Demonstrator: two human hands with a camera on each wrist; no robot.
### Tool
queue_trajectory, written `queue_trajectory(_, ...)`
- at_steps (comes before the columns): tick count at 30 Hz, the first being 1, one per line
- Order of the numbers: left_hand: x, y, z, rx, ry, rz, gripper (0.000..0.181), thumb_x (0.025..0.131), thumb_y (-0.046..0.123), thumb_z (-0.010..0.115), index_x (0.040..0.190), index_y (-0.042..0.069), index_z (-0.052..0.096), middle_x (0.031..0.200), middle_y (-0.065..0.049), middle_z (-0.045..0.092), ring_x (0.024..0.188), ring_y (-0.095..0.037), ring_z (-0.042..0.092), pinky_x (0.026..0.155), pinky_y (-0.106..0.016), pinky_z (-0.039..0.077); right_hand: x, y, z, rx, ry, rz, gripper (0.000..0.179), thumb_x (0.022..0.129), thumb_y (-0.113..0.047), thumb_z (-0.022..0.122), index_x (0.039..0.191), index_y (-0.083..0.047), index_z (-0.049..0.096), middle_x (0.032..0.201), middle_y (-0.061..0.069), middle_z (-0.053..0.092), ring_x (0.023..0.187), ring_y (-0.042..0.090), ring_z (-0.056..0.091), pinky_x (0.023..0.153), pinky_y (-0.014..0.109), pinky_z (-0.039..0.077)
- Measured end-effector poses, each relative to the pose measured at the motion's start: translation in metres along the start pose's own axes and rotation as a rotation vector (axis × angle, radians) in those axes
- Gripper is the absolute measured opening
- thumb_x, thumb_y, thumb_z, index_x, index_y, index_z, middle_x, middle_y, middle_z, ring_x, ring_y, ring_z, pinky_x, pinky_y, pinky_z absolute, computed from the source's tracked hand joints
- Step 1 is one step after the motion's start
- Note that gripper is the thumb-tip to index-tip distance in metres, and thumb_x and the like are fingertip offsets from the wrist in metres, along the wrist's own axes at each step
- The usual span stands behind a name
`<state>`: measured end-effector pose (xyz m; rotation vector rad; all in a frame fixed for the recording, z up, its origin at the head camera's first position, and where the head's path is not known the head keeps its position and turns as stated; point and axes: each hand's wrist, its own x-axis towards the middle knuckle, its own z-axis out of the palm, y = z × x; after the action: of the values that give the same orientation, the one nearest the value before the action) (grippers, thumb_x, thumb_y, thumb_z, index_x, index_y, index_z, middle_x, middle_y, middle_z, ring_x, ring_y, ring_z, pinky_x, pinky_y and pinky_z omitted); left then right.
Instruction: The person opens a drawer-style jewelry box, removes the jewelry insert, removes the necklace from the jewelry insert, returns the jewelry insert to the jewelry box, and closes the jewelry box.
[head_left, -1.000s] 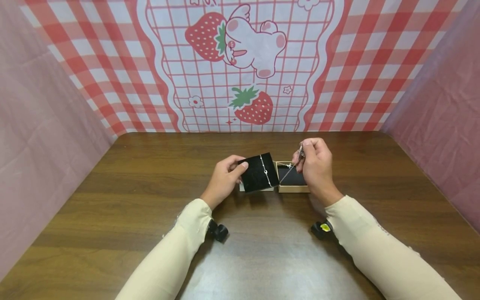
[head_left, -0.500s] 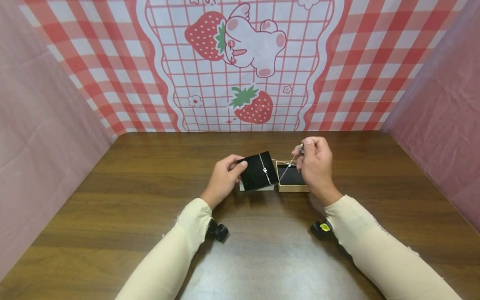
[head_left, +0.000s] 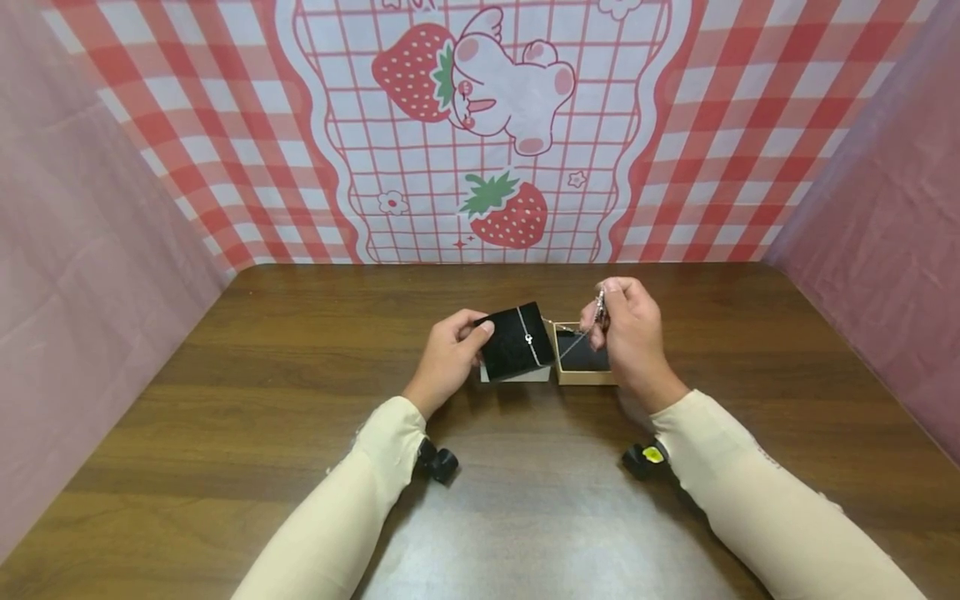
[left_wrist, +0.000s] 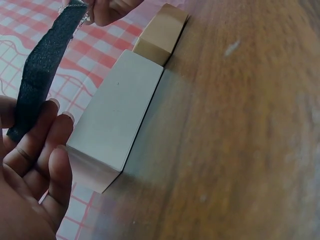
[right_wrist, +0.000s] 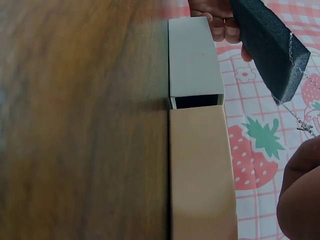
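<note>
In the head view my left hand (head_left: pixel 446 358) grips a black foam pad (head_left: pixel 506 348) by its left edge, thumb on its face and fingers behind. The pad is tilted and held above the table. A thin silver chain (head_left: pixel 528 339) with a small ring-like charm crosses its front and passes behind the right edge. Both its loose lengths stretch toward my right hand (head_left: pixel 633 329), whose thumb and fingers pinch the end. Another small charm (right_wrist: pixel 305 127) hangs on the chain in the right wrist view. What exactly sits between the right fingertips is mostly hidden.
Below the right hand stands an open gold box (head_left: pixel 588 379) with a black inside. Beside it, partly under the pad, is a pale grey box part (left_wrist: pixel 115 110). Both rest on the brown wooden table (head_left: pixel 300 375), before a red-and-white strawberry cloth (head_left: pixel 510 212).
The right hand's fingers shift slightly, working at the chain end, and the hand edges left. The stretched chain lengths change angle a little. The left hand keeps its grip on the pad.
</note>
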<state>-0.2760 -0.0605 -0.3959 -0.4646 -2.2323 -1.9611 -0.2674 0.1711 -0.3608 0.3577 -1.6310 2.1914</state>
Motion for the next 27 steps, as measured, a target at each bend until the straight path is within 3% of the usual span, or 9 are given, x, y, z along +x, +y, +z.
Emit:
queue_trajectory(7, 0.0002, 0.0017, 0.0007, -0.004, 0.014, -0.037, 0.020, 0.098, 0.014, 0.063, 0.108, -0.001, 0.069, 0.074, -0.006, 0.068, 0.060, -0.027, 0.057, 0.057, -0.028, 0.049, -0.0005, -0.0035, -0.0017, 0.068, -0.043, 0.075, 0.016, 0.109, -0.016, 0.042, 0.100, -0.003, 0.049, 0.053, 0.002, 0.051, 0.039, 0.007, 0.041, 0.038, 0.020, 0.036)
queue_trajectory(11, 0.0006, 0.0008, 0.0002, -0.003, 0.021, -0.050, 0.019, 0.097, 0.015, 0.063, 0.107, -0.001, 0.070, 0.072, -0.005, 0.067, 0.059, -0.023, 0.057, 0.056, -0.027, 0.049, 0.0009, -0.0036, -0.0025, 0.078, -0.033, 0.094, 0.020, 0.109, -0.016, 0.042, 0.103, 0.003, 0.047, 0.054, 0.002, 0.051, 0.039, 0.007, 0.041, 0.038, 0.020, 0.036)
queue_trajectory(27, 0.0002, 0.0004, -0.0004, -0.012, 0.023, -0.048, 0.020, 0.097, 0.014, 0.063, 0.107, -0.001, 0.070, 0.070, -0.003, 0.065, 0.060, -0.031, 0.056, 0.056, -0.031, 0.048, 0.0046, -0.0021, -0.0054, -0.042, 0.105, 0.063, 0.018, 0.106, -0.011, 0.046, 0.102, 0.005, 0.052, 0.055, 0.002, 0.053, 0.041, 0.008, 0.044, 0.038, 0.021, 0.040)
